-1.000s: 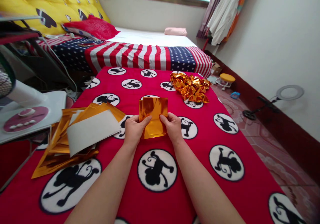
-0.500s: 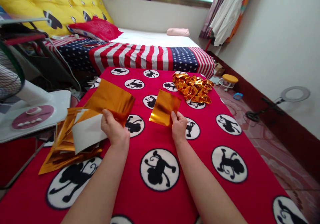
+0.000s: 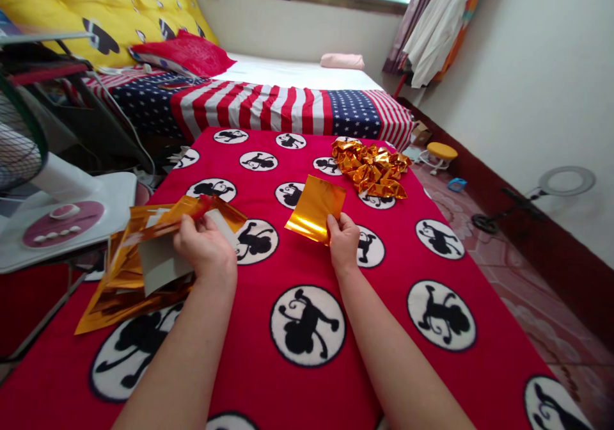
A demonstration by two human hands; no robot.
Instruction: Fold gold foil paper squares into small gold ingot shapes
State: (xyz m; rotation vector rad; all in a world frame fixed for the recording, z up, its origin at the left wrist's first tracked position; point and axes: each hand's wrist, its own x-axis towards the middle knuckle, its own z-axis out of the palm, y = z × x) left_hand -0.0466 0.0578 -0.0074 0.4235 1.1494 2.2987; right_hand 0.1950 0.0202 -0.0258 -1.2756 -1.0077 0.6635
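One square foil sheet [image 3: 313, 205] sits pinched between my thumb and fingers, in my right hand [image 3: 344, 241], over the middle of the red cloth [image 3: 384, 302]. My left hand [image 3: 205, 244] is closed on more foil [image 3: 160, 227], nearly edge-on and blurred, so I cannot tell how many sheets; it hangs over the pile [image 3: 112, 292] with the pale card [image 3: 162, 269]. I judge the step to be managing the bundle while one sheet is held apart; the next move calls for a loosened left grip and a light, crease-free right pinch. Bare cloth between my forearms gives room. Beyond my right hand, the crumpled foil heap [image 3: 371, 169] crowds the cloth's right edge; leftward, the fan base [image 3: 108, 196] stands near the pile.
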